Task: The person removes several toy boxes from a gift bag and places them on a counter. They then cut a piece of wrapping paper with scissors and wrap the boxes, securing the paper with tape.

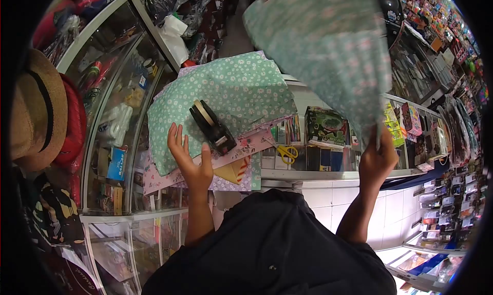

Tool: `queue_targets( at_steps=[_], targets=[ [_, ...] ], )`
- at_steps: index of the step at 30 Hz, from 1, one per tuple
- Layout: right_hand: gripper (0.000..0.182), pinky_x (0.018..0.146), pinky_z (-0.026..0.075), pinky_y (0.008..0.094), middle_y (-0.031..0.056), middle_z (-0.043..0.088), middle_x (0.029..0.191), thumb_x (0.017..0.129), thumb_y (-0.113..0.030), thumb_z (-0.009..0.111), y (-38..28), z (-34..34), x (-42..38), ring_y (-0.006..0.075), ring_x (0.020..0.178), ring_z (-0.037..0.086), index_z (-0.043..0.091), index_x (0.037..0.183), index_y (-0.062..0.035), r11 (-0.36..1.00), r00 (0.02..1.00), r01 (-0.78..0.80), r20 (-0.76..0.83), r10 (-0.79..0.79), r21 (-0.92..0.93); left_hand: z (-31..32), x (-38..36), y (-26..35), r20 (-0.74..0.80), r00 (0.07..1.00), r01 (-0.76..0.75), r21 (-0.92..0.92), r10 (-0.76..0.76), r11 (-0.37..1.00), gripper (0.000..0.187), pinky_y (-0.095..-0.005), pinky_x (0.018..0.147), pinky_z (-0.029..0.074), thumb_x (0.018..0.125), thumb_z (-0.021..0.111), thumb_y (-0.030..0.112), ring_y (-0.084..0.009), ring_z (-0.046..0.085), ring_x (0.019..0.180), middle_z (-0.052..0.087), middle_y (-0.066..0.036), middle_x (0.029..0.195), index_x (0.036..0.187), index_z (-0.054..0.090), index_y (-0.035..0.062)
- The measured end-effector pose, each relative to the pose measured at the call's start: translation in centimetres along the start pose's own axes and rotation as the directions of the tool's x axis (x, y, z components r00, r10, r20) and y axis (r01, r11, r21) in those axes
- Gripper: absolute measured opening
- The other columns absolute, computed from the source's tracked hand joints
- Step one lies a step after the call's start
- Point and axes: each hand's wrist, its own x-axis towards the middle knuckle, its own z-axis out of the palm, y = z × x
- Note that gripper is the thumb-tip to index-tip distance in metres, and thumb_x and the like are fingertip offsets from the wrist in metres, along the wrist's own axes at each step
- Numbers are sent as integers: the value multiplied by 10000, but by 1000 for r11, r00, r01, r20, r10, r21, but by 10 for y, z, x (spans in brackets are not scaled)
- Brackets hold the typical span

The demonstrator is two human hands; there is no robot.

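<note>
Head view: I have two bare hands at work over a glass-topped surface (323, 176) with a pale metal edge. My right hand (379, 159) is clenched on the lower corner of one raised green floral sheet (328, 59), thin and flexible, its small print smeared by motion; it fans upward, well above the surface.

My left hand (191, 166) is released, fingers spread over the green daisy-print sheet (190, 97) just beside one tape dispenser (214, 133) — glossy black, boxy, its tan-edged roll (204, 113) standing upright. I cannot tell whether the fingertips press down.

That daisy-print sheet is broad, smooth and slightly buckled, and lies on top of the pile. From under it show a pink floral sheet (249, 145), a lilac floral sheet (250, 178) and one tan pointed piece (226, 172); overlaps keep me from counting every layer.

Right of the pile rests one pair of scissors (286, 154) with two yellow looped handles. At the far left is one woven hat (51, 97) — coarse, straw-coloured, with one black band.
</note>
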Motion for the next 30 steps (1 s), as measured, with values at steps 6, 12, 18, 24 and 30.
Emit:
queue_targets(
  at_steps=[6,12,18,24,30],
  targets=[
    [193,788,531,238,58,757,1048,1051,-46,654,-14,4,17,107,893,686,721,1216,29,937,964,-133,-178,199,324,-15,1,-53,272,952,48,329,-143,943,1067,-505,1280,217,920,803,387,-444,245,1570,208,-295,1691,1642,135,-27],
    [338,884,539,287,103,734,1199,1041,-151,697,8,-25,32,143,1002,684,666,1302,61,768,881,-282,-163,445,575,-9,-7,-28,235,972,-45,166,5,985,973,-530,1297,167,956,733,369,-402,184,1608,152,-234,1738,1655,163,4],
    [319,877,529,283,97,730,1206,1023,-96,697,61,-44,22,139,994,687,648,1313,27,723,871,-455,92,482,520,20,-13,23,242,932,-262,-61,269,963,745,-541,1260,230,924,694,257,-471,257,1561,197,-351,1678,1534,371,-26],
    [457,972,502,300,130,696,1282,1023,-22,614,36,-34,-8,158,1133,666,516,1460,72,629,801,-599,377,465,495,65,-18,75,709,629,-202,-246,318,948,1091,-580,1282,159,808,879,428,-509,133,1597,106,-342,1712,1614,278,4],
    [884,1162,406,427,179,506,1547,1029,-603,599,-6,-36,-30,279,1424,482,382,1593,41,641,577,-610,816,-44,466,106,-48,89,815,494,199,-444,302,874,1433,-532,1301,107,762,898,578,-442,6,1624,-29,-329,1724,1659,-36,-34]
  ],
)
